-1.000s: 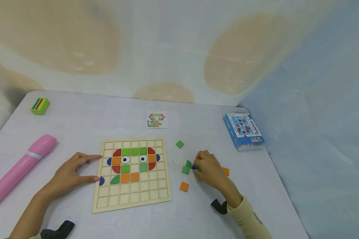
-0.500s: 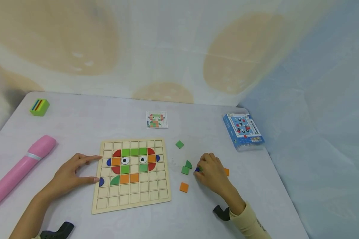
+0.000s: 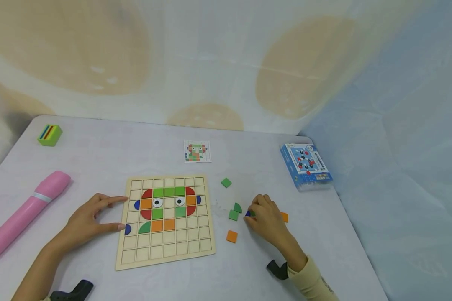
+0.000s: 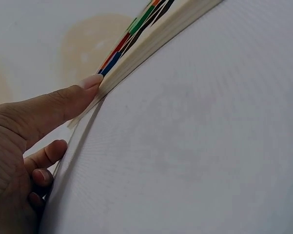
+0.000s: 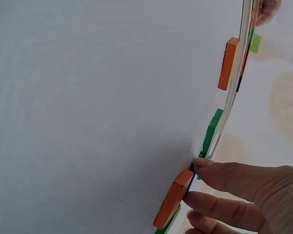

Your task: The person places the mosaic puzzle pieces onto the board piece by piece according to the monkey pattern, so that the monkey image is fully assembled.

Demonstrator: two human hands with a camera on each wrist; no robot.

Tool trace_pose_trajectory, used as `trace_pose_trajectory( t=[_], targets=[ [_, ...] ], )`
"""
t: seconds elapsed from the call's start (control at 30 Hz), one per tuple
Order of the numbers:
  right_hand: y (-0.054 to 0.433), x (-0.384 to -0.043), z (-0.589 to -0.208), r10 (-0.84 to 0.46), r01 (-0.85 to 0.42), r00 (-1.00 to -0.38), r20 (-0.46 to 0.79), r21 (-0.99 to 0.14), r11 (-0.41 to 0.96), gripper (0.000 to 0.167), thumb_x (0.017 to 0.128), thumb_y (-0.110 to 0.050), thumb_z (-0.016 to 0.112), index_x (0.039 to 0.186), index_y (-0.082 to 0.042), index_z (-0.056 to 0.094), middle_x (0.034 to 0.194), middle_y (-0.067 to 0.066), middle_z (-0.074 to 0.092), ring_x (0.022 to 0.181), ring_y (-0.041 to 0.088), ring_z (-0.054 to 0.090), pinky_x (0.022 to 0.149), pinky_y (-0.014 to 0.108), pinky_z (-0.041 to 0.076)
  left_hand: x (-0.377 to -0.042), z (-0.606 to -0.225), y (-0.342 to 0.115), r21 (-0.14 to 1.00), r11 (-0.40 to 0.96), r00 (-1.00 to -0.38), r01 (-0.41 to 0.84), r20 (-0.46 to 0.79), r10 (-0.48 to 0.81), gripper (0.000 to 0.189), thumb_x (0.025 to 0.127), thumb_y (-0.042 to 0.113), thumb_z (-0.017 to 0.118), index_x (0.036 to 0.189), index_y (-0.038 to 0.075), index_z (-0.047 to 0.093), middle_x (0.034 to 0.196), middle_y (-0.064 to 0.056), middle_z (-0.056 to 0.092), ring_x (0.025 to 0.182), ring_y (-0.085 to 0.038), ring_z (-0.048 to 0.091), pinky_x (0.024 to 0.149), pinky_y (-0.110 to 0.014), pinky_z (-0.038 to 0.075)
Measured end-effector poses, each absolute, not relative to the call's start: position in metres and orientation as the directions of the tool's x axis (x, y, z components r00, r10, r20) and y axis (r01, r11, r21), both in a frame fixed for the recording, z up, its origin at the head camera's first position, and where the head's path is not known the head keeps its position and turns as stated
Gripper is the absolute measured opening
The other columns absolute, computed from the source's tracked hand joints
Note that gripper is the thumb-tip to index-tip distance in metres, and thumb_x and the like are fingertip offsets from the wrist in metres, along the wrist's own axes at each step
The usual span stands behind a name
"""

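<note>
A wooden grid board [image 3: 165, 262] carries red, green, orange and blue tiles and two eye tiles arranged like a face. My left hand [image 3: 92, 219] rests at its left edge, thumb and index finger spread and extended; the thumb touches the edge beside a blue half-round tile [image 3: 128, 229]. Right of the board, my right hand [image 3: 268, 219] pinches a small blue tile [image 3: 247, 213] between thumb and finger, low over the table. A green tile [image 3: 252, 213] shows beside it, partly hidden by the fingers. In the right wrist view, an orange tile [image 5: 174, 200] lies close by.
Loose green tiles [image 3: 233, 215] and an orange tile [image 3: 232, 236] lie between board and right hand. A picture card [image 3: 197, 151] lies behind the board. Around the edges are a blue box [image 3: 306, 166], a green block [image 3: 50, 135] and a pink roll [image 3: 28, 217].
My right hand has shifted slightly right, the blue tile moving with it, away from the green quarter-round tile. My left hand and the board stay in place.
</note>
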State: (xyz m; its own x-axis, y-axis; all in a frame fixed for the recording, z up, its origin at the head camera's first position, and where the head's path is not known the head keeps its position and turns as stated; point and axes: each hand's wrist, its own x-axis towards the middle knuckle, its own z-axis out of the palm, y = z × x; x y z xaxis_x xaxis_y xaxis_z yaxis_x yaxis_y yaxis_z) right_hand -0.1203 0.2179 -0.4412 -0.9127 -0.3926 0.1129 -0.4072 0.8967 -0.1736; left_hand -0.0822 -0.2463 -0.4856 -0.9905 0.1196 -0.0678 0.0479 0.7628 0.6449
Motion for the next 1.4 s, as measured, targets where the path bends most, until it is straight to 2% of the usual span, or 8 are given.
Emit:
trace_pose_trajectory(
  t=[0.3,0.5,0.63,0.87,1.1,1.23,1.4],
  targets=[
    [0.211,-0.122,-0.442,-0.397,-0.415,-0.909,0.126,-0.186,0.891,0.017,0.074,-0.013,0.083,0.086,-0.003,0.075,0.094,0.003,0.058,0.090,0.020,0.049,0.079,0.036,0.044,-0.079,-0.486,-0.250,0.647,0.761,-0.992,0.046,-0.060,0.111,0.077,0.071,0.048,0.086,0.138,0.020,0.059,0.110,-0.007,0.053,0.101,-0.025,0.049,0.076,-0.039,0.038],
    [0.189,-0.116,-0.429,-0.428,-0.453,-0.891,0.150,-0.257,0.853,0.019,0.072,-0.013,0.085,0.086,-0.005,0.075,0.096,0.002,0.059,0.092,0.018,0.050,0.081,0.035,0.045,-0.077,-0.485,-0.252,0.648,0.761,-0.992,0.030,-0.076,0.104,0.078,0.071,0.047,0.087,0.138,0.020,0.058,0.111,-0.009,0.053,0.103,-0.027,0.049,0.075,-0.039,0.038],
    [0.162,-0.112,-0.421,-0.511,-0.533,-0.846,0.153,-0.254,0.807,0.023,0.072,-0.019,0.088,0.087,-0.005,0.075,0.098,0.001,0.061,0.092,0.017,0.050,0.081,0.034,0.045,-0.077,-0.487,-0.253,0.642,0.766,-0.993,0.024,-0.076,0.095,0.079,0.071,0.048,0.086,0.138,0.020,0.058,0.112,-0.009,0.053,0.104,-0.028,0.049,0.076,-0.039,0.040],
    [0.100,-0.102,-0.413,-0.647,-0.650,-0.754,0.115,-0.273,0.709,0.020,0.078,-0.024,0.083,0.090,-0.009,0.076,0.101,-0.002,0.060,0.095,0.013,0.050,0.081,0.028,0.044,-0.082,-0.489,-0.252,0.649,0.760,-0.992,0.042,-0.063,0.108,0.079,0.071,0.051,0.086,0.138,0.021,0.058,0.113,-0.008,0.053,0.107,-0.029,0.050,0.080,-0.042,0.040],
    [0.045,-0.093,-0.417,-0.761,-0.766,-0.639,0.107,-0.182,0.617,0.021,0.081,-0.030,0.079,0.092,-0.012,0.076,0.098,-0.004,0.058,0.092,0.010,0.050,0.081,0.020,0.042,-0.083,-0.489,-0.251,0.652,0.757,-0.992,0.055,-0.052,0.116,0.077,0.071,0.052,0.085,0.138,0.023,0.059,0.111,-0.007,0.053,0.102,-0.025,0.050,0.077,-0.038,0.039],
    [0.020,-0.090,-0.421,-0.791,-0.789,-0.608,0.070,-0.168,0.591,0.022,0.083,-0.035,0.078,0.093,-0.016,0.076,0.098,-0.006,0.058,0.090,0.008,0.048,0.077,0.016,0.038,-0.083,-0.487,-0.251,0.662,0.745,-0.991,0.081,-0.030,0.133,0.074,0.072,0.050,0.085,0.137,0.023,0.059,0.110,-0.006,0.053,0.100,-0.023,0.049,0.077,-0.038,0.039],
    [-0.006,-0.085,-0.425,-0.806,-0.794,-0.591,0.009,-0.178,0.581,0.021,0.086,-0.037,0.075,0.097,-0.020,0.077,0.101,-0.009,0.059,0.095,0.006,0.048,0.080,0.015,0.038,-0.081,-0.485,-0.251,0.677,0.730,-0.989,0.095,-0.019,0.146,0.072,0.073,0.049,0.085,0.137,0.025,0.059,0.109,-0.004,0.053,0.101,-0.023,0.050,0.078,-0.038,0.039]
  ],
)
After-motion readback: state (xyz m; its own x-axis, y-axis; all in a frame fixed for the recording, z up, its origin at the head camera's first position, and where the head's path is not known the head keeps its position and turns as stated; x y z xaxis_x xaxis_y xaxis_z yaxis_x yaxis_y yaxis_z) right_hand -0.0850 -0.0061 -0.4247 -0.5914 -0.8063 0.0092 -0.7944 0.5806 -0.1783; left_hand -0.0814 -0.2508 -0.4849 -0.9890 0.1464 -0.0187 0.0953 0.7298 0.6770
